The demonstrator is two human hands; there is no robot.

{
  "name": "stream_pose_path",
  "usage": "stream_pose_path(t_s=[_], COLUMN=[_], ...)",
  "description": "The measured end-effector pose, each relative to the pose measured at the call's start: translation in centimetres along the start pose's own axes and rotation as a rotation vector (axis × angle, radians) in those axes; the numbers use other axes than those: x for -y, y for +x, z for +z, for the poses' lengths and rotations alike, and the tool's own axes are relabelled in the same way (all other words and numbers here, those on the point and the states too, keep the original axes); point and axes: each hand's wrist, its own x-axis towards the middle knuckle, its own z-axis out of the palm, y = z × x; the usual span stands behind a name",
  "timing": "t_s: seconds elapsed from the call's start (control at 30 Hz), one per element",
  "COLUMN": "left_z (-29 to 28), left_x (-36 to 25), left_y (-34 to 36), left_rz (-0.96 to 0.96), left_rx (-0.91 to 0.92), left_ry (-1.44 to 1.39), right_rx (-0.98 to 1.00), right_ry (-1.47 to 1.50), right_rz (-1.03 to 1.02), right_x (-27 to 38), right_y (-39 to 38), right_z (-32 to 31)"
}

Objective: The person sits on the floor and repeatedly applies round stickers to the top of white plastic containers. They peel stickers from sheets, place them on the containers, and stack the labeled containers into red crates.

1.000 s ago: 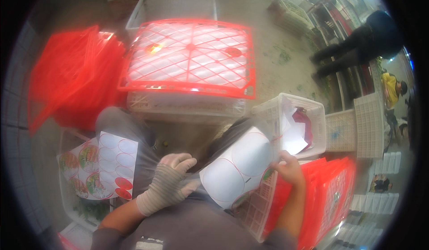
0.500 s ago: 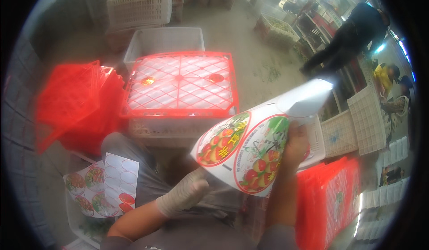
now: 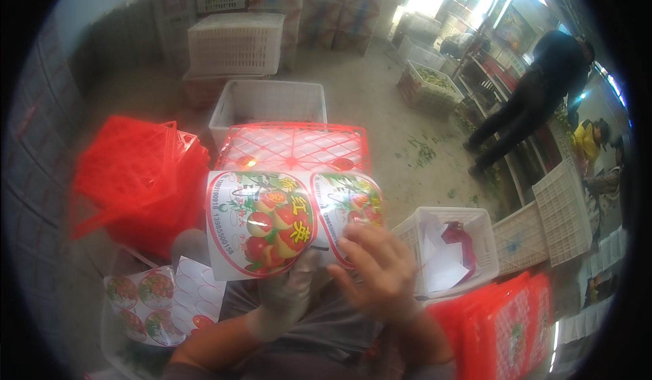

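A sheet of round fruit stickers [image 3: 261,220], white with pictures of red fruit and leaves, is held up in front of me. My gloved left hand [image 3: 288,297] is closed on its lower edge, with the fingers partly hidden behind the sheet. At its lower right corner is my bare right hand [image 3: 380,268], fingers spread and somewhat blurred, the fingertips over the right-hand sticker. Just beyond the sheet lies a red lattice crate lid [image 3: 299,131] over white material. More sticker sheets [image 3: 146,302] rest by my left leg, some of their places bare backing.
Red plastic lids [image 3: 146,183] are stacked to the left, more red lids [image 3: 499,326] at the lower right. A white crate [image 3: 485,244] holds paper scraps. Another white crate [image 3: 268,98] stands ahead. A person [image 3: 536,88] in dark clothes bends at the right; someone in yellow [image 3: 585,139] is farther off.
The sheet has swung from my right to the middle and turned flatter toward me. My left hand now holds it; my right hand has let go and spread its fingers. The view has tilted up.
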Motion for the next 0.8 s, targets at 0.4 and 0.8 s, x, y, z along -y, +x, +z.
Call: stream_pose_path(t_s=[0.4, 0.8], left_z=[1.8, 0.4], left_x=[1.2, 4.3], left_y=[-0.4, -0.3], left_rz=[-0.278, -0.051], left_rx=[0.046, 0.074], left_ry=[-0.209, 0.308], right_rx=[-0.119, -0.017], right_ry=[-0.279, 0.104], right_rz=[0.154, 0.329], right_x=[1.8, 0.4], right_y=[0.9, 1.6], right_z=[3.2, 3.9])
